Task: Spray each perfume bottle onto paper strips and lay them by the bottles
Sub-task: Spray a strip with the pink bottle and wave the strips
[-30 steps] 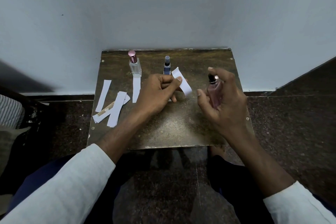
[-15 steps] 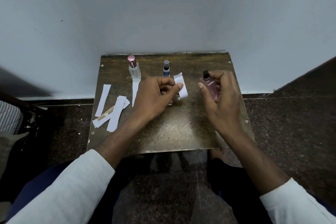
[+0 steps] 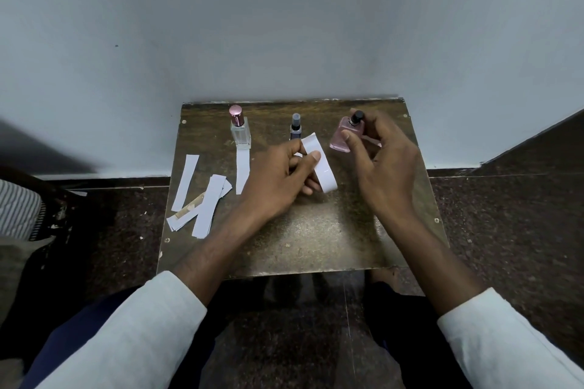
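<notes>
Left grip [image 3: 278,177] pinching a strip [image 3: 317,164]; right grip [image 3: 384,155] clamped on the tilted pink bottle [image 3: 343,139] above tabletop [image 3: 309,237].

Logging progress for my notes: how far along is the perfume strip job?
Done: a white strip lies by the clear pink-capped bottle. In hand: left hand pinches a curled strip; right hand holds the pink bottle. Left: laying that strip; dark blue bottle's strip unseen.

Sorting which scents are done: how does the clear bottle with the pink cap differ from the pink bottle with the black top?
The clear bottle stands upright and untouched; the pink bottle is tilted, gripped by the right hand. A paper strip already lies before the clear bottle; none lies by the pink one. Both are small glass bottles near the table's back edge.
</notes>
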`<state>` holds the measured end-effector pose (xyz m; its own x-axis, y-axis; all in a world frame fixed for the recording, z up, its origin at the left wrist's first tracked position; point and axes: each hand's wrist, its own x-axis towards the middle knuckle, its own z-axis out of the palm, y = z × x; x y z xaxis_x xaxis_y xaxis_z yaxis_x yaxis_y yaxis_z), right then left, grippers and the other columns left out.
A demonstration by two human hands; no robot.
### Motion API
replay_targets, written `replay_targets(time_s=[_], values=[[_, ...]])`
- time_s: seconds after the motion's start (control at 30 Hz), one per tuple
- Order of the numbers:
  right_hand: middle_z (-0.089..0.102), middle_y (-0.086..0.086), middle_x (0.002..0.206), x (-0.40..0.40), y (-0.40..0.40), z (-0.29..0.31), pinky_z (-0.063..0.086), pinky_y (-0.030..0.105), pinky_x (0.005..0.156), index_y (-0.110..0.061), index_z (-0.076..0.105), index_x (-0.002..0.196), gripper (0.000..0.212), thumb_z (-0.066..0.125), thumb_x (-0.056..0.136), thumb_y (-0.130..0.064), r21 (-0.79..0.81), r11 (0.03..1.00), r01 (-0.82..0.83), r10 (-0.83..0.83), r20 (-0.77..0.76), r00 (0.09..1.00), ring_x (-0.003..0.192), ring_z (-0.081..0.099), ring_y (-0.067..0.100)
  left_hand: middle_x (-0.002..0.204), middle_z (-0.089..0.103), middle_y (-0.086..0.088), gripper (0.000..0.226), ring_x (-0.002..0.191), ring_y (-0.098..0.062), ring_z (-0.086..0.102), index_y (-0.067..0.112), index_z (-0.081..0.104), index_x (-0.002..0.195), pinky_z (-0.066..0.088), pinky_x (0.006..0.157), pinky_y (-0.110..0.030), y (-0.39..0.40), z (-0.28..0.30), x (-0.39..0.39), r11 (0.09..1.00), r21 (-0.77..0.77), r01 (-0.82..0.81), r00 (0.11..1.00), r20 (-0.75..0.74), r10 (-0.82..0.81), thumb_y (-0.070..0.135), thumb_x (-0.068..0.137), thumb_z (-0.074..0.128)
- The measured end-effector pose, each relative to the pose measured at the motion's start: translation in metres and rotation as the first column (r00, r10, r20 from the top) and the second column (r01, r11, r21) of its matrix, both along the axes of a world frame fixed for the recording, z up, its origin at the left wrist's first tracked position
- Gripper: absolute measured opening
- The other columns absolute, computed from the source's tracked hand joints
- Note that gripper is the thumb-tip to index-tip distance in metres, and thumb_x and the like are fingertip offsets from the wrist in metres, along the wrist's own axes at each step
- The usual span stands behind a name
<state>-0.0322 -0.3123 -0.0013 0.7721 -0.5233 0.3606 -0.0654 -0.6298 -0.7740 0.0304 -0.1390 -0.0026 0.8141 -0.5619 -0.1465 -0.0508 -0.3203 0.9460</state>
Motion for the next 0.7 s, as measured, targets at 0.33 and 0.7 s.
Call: replay_targets(time_s=[0.33, 0.7], values=[[0.065, 0.003, 0.115, 0.025, -0.019, -0.002, 0.06, 0.046, 0.091, -0.018, 0.069, 0.126, 0.028, 0.073, 0.099, -0.022, -0.132, 0.979, -0.157, 0.133, -0.173, 0.976, 0.103, 0.069, 0.023, 0.08, 0.081, -0.005, 0.016, 0.074, -0.016, 0.079, 0.018, 0.073, 0.096, 0.065, 0.068, -0.029, 0.0, -0.005, 0.003, 0.994, 0.098, 0.057, 0.998, -0.007, -0.056, 0.024, 0.108, 0.064], [0.068, 0.003, 0.121, 0.02, -0.037, 0.004, 0.057, 0.041, 0.095, -0.013, 0.066, 0.127, 0.025, 0.069, 0.103, -0.019, -0.181, 0.955, -0.235, 0.188, -0.243, 0.952, 0.107, 0.065, 0.02, 0.077, 0.08, 0.0, 0.021, 0.064, -0.012, 0.074, 0.029, 0.069, 0.087, 0.061, 0.064, -0.025, -0.001, -0.005, 0.006, 0.984, 0.164, 0.069, 0.997, 0.015, -0.072, 0.029, 0.107, 0.065]])
